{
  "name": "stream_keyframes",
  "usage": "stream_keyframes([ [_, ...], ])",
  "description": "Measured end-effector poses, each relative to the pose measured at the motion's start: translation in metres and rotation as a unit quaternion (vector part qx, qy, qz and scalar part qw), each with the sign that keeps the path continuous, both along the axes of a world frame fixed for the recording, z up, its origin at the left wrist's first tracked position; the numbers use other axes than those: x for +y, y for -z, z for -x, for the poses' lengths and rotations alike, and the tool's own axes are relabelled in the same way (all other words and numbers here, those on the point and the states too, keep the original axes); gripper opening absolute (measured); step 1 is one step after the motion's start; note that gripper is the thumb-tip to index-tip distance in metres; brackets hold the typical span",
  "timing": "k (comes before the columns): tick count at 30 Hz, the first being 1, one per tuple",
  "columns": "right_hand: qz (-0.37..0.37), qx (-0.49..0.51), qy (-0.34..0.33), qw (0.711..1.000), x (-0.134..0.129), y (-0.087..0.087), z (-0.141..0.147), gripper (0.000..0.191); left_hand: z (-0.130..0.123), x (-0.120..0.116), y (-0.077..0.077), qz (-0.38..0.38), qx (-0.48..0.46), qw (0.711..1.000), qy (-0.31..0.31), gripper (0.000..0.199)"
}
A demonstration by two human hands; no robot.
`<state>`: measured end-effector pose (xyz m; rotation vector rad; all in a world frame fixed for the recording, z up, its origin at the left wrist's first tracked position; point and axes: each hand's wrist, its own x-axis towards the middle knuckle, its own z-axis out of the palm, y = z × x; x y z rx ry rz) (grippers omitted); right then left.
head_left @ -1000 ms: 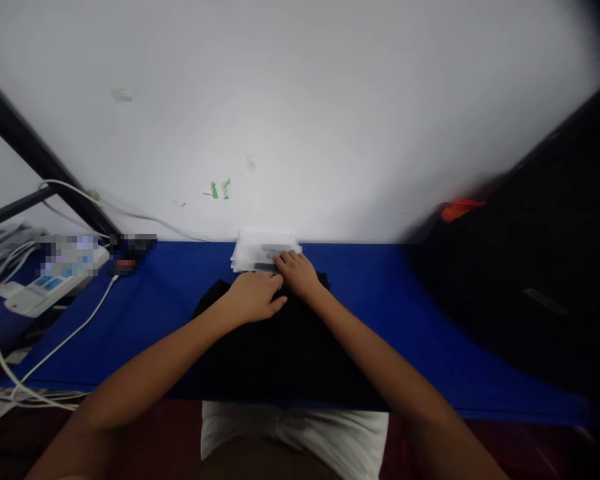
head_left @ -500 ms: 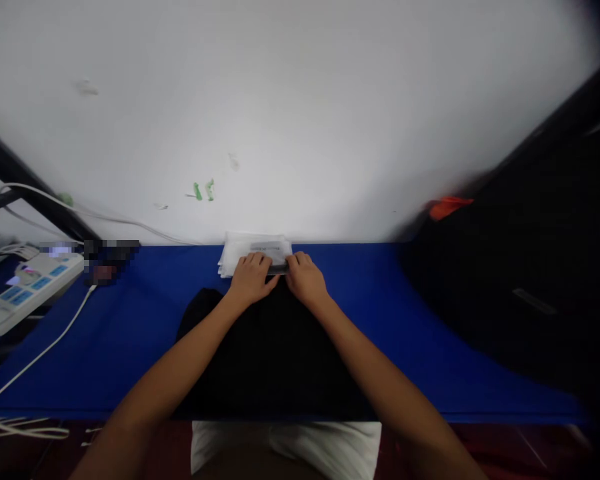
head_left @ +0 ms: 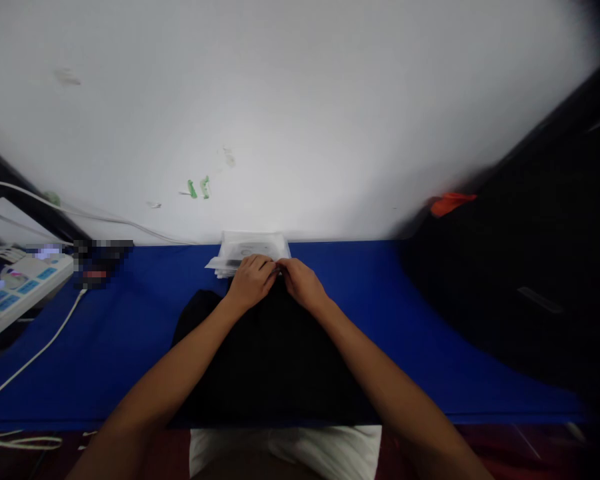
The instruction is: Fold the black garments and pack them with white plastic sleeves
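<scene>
A stack of flat, clear-white plastic packets (head_left: 255,241) lies against the wall at the back of the table. My left hand (head_left: 251,283) is closed at the stack's front edge, over a narrow whitish strip that sticks out to the left. Close beside it, my right hand (head_left: 303,283) pinches at the front right corner, thumb and fingers together. Both hands' fingertips meet at a small dark edge, and what they grip there is mostly hidden. Below my hands and between my forearms spreads a piece of black cloth (head_left: 280,367).
A blue cover (head_left: 380,320) lies over the table. On the left are a white power strip (head_left: 25,293) with plugs, a white cable (head_left: 45,350) and a blurred-out dark device (head_left: 100,267). A large black mass (head_left: 510,267) with an orange piece (head_left: 453,203) fills the right.
My right hand has moved slightly left, its fingers now pinching beside my left hand. The whitish strip now sticks out left of the stack. The view has shifted a little.
</scene>
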<state>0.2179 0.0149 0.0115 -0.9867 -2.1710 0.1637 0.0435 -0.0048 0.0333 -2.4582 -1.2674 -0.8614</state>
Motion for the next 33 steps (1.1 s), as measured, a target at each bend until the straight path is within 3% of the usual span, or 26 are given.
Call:
stream_keyframes([
  [6,0.004,0.036,0.018,0.999,0.003,-0.003,-0.003,0.023,-0.002,-0.001,-0.007,-0.014,0.021,1.0,0.002,0.017],
  [16,-0.016,0.152,0.068,0.986,0.021,-0.017,-0.029,0.012,0.012,0.003,-0.015,-0.05,0.02,0.995,-0.079,0.015],
  [26,-0.035,0.263,0.173,0.948,0.048,-0.011,-0.068,0.012,0.028,0.008,-0.019,-0.031,0.005,0.989,-0.146,0.015],
  [33,-0.006,0.227,0.144,0.963,0.045,-0.001,-0.064,0.014,0.027,0.002,-0.009,0.017,-0.098,0.985,-0.143,0.018],
])
